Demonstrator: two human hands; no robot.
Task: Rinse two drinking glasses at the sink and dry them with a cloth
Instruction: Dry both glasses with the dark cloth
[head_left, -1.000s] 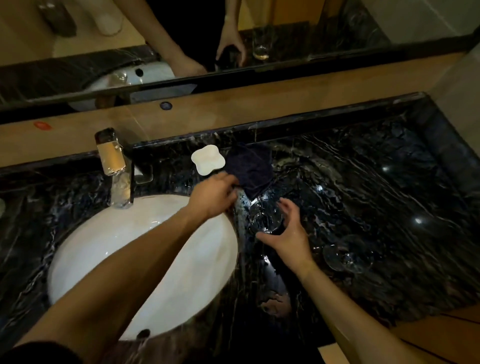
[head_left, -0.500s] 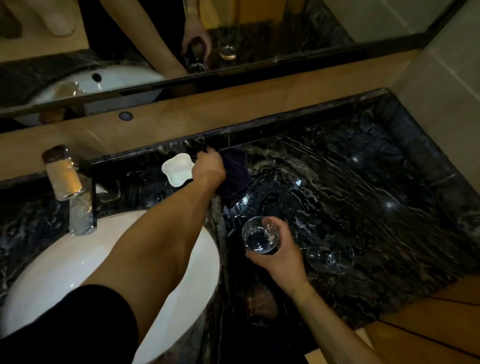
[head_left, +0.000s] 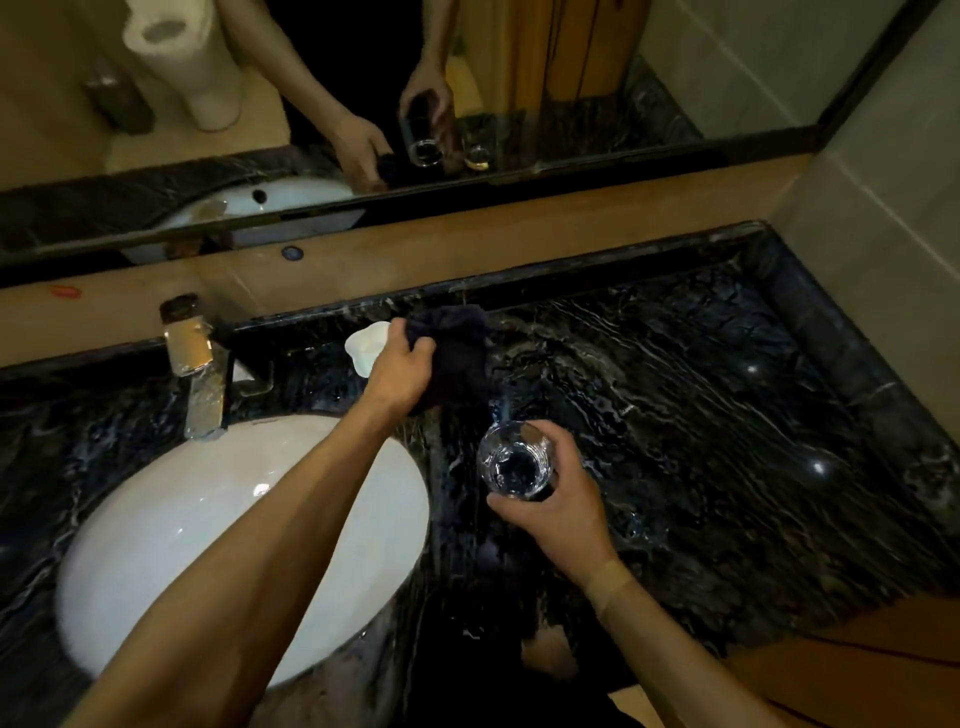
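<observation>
My right grip (head_left: 558, 506) wraps 1 clear, round glass (head_left: 514, 461), mouth up, above the dark tabletop (head_left: 727, 415). My left grip (head_left: 400, 366) bunches the dark cloth (head_left: 457, 353).

Your left hand (head_left: 400, 371) is gripping the cloth (head_left: 457, 353) at the back of the counter (head_left: 727, 441), just right of the soap dish (head_left: 366, 345), which is lying behind the sink (head_left: 208, 545). The tap (head_left: 200, 379) is standing at the back edge of the sink, left of the dish. Your right hand (head_left: 558, 509) is holding a glass (head_left: 514, 460) above the counter, right of the sink and in front of the cloth. The mirror (head_left: 519, 104) is running behind everything.
</observation>
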